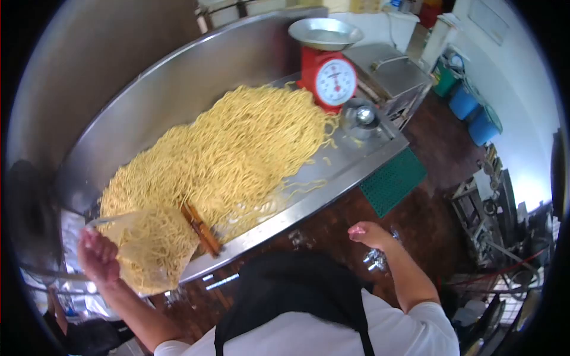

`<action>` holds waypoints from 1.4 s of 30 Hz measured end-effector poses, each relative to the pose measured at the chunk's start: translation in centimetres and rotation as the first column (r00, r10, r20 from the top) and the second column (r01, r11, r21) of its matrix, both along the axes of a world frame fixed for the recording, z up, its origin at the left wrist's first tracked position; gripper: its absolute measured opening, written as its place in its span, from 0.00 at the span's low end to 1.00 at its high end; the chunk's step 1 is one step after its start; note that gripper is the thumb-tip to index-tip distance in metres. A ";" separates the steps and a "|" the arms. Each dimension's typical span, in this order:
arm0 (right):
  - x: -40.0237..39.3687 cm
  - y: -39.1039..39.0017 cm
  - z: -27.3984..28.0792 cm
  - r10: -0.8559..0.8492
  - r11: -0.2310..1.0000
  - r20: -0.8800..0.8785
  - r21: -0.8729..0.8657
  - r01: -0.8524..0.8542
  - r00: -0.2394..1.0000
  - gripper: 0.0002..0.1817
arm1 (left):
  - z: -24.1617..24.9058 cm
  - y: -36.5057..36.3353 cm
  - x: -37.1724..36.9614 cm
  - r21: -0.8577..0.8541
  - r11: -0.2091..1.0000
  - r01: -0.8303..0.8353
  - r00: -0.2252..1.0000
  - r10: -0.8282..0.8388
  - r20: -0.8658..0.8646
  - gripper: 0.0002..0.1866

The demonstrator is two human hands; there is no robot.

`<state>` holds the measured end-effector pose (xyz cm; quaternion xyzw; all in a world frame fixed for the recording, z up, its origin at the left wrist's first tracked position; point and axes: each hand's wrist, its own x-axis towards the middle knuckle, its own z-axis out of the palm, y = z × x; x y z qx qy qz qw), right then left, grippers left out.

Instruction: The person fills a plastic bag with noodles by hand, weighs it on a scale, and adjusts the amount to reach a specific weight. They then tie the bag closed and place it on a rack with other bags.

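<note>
A large heap of yellow noodles (219, 148) lies spread over the steel worktop (338, 169). My left hand (98, 255) is closed at the edge of a clear plastic bag (155, 246) filled with noodles, at the near left end of the heap. Beside the bag, a pair of brown wooden sticks (202, 230) lies against the noodles and the worktop's front rim. My right hand (369, 234) hovers off the worktop's front edge with curled fingers, and nothing shows in it. Strands trail from the heap toward the rim.
A red dial scale (332, 80) with a metal pan stands at the worktop's far right, near a metal bowl (361, 118). A green mat (393, 181) lies on the floor. Blue buckets (484, 124) line the right wall. Another person's arm (57, 308) shows at lower left.
</note>
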<state>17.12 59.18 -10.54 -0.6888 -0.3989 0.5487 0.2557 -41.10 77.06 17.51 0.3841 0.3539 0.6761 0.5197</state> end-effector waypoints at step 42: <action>20.1 40.4 27.4 0.107 0.867 -0.968 0.202 0.456 0.226 0.32 | 24.5 34.1 65.9 -0.093 0.870 0.485 0.745 -0.466 -0.478 0.24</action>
